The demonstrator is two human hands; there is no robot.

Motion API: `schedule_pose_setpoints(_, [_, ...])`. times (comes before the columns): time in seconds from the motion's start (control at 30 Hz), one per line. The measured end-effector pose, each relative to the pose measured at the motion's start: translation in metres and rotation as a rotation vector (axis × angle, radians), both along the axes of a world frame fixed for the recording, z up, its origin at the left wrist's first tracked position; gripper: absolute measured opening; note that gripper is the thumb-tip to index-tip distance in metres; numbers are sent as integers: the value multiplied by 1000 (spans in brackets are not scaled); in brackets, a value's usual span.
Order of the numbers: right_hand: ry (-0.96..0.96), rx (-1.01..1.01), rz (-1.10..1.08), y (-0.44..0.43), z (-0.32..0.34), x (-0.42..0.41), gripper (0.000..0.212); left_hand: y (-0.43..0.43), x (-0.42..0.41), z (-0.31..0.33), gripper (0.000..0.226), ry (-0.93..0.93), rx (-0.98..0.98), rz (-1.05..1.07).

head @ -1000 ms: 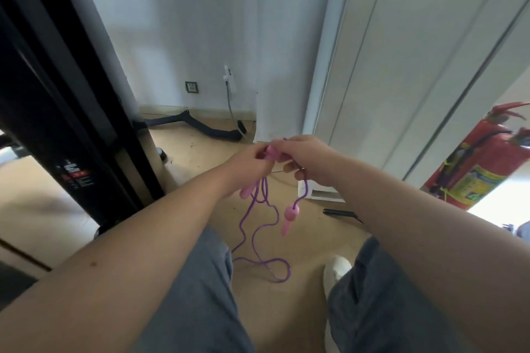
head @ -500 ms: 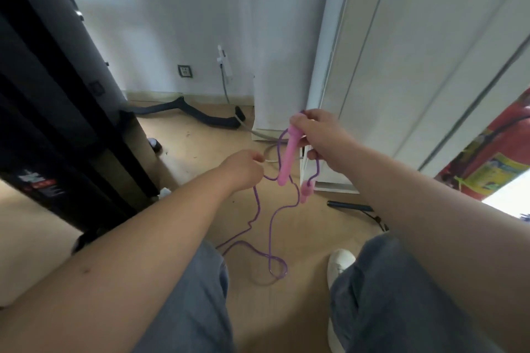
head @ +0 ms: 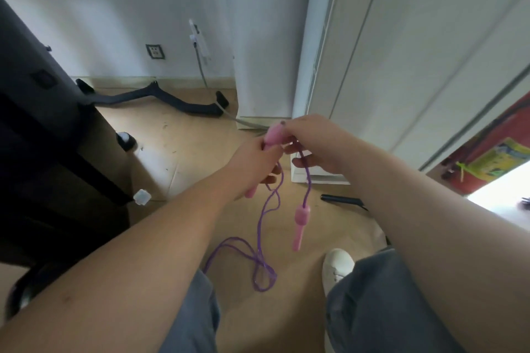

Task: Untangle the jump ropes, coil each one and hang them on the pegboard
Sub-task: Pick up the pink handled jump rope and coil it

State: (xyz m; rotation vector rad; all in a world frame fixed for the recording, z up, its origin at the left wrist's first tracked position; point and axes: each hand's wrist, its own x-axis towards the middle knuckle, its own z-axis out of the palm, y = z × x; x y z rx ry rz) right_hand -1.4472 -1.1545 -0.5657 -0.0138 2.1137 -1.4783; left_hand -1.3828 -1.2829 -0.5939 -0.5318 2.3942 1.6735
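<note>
We hold one jump rope (head: 260, 235): purple cord, pink handles. Our left hand (head: 252, 163) grips the tilted upper handle (head: 272, 136). The lower handle (head: 299, 223) dangles on cord pinched in our right hand (head: 315, 143), and slack loops hang crossed beneath.

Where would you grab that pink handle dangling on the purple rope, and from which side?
Take the dangling pink handle round its thick upper part, just below where the purple rope enters. It hangs nearly upright in open air under the right hand, thin end down, so come in level from the side; the wider top should resist slipping.
</note>
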Motion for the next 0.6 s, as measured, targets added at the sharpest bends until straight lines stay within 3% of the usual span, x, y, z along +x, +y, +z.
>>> schedule_pose_setpoints(0.1, [-45, -41, -44, 3, 3, -12, 16, 1, -15, -7, 17, -59, 146, 131])
schedule_pose_setpoints(0.3, [55, -200, -182, 2, 1, -32, 32, 8, -27, -15, 25, -106, 217, -52])
schedule_pose_setpoints(0.6, [32, -500, -372, 2, 7, -41, 29, 11, -26, -19, 40, -54, 237, -102])
